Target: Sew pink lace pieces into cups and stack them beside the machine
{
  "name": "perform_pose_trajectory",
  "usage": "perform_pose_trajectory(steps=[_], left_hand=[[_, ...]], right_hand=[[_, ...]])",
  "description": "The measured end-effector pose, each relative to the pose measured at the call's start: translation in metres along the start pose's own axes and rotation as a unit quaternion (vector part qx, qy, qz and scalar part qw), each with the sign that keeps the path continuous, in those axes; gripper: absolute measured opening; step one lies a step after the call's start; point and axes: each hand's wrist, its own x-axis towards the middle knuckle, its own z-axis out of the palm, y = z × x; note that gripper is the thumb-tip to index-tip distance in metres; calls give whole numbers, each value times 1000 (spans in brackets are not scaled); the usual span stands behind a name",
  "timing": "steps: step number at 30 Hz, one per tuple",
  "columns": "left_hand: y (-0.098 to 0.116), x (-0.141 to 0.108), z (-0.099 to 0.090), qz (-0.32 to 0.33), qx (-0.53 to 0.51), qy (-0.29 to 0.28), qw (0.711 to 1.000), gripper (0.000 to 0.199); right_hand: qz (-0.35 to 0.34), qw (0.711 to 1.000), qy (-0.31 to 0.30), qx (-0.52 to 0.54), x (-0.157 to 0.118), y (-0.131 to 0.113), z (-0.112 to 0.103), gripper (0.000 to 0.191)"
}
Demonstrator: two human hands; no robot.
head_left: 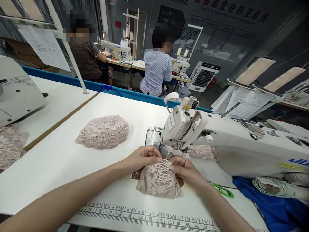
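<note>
At the sewing machine (184, 125), left hand (145, 157) and right hand (185, 169), nearly closed, pinched the lace piece (159, 180), apparently aligning it, which called for steady guiding.

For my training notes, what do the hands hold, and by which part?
A lace piece, pinched at its far edge by left hand and right hand.

A sewing workshop: JUKI machine (229, 133), thread cones (256, 71), stacked lace pieces (103, 133), two co-workers (156, 69) at further machines (117, 49).

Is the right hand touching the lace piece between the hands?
Touching: the head view shows the right hand with its thumb on the lace piece, near the upper right edge.
</note>
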Motion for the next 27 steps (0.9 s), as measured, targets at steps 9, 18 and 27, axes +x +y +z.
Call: perform_pose_trajectory(steps=[9, 18, 27], left_hand=[[1, 5, -9, -17, -57, 17, 998, 31], [6, 4, -11, -5, -18, -24, 1000, 31], [31, -36, 50, 34, 271, -178, 945, 32]], right_hand=[[4, 998, -55, -25, 3, 5, -5, 32], [-23, 985, -155, -72, 2, 2, 0, 30], [-99, 988, -82, -85, 0, -5, 5, 43]])
